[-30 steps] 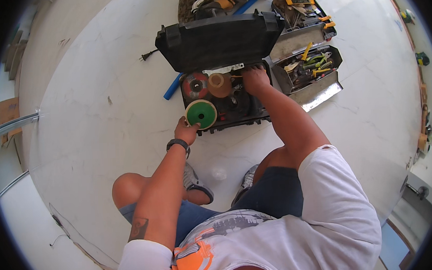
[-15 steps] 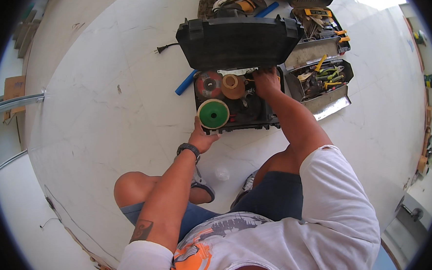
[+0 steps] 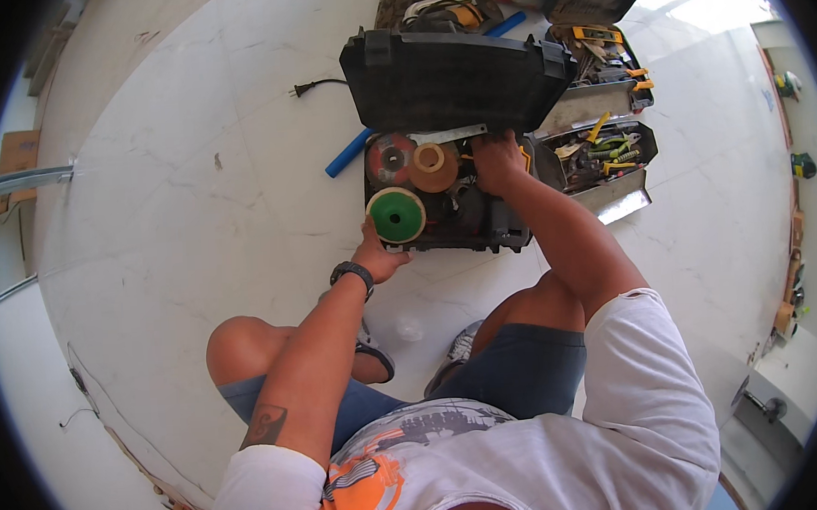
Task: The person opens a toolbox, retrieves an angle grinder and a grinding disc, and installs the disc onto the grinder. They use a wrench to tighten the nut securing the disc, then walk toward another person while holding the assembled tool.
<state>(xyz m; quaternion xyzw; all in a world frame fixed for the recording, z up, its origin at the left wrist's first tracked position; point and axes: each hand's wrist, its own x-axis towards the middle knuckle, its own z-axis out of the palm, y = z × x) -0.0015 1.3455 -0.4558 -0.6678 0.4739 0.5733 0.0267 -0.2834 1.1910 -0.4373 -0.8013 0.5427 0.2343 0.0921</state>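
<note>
Two bare hands work at the open black case (image 3: 459, 246), and we watch how little room lies inside its walls. The green disc (image 3: 409, 223) sits in the near left corner, its pale rim close to the case's near and left edges. We see the left hand (image 3: 381, 258) at that corner, thumb and fingers spread apart, the fingertips beside the disc's left edge and the thumb along the front of the case. The right hand (image 3: 496, 163) reaches into the far right part, close under the lid (image 3: 455, 79); its fingers are hidden, so we cannot tell whether they grip anything.

Just behind the green disc we find a red and grey disc (image 3: 379, 167), and right of that a brown round piece (image 3: 434, 172). A metal strip (image 3: 448, 135) lies along the hinge edge. On the right, a metal toolbox (image 3: 599, 191) stands near the case, narrowing the room there. On the left we have a blue tube (image 3: 349, 154) near the case's far corner, and beyond it pale floor (image 3: 195, 229) stretches wide.
</note>
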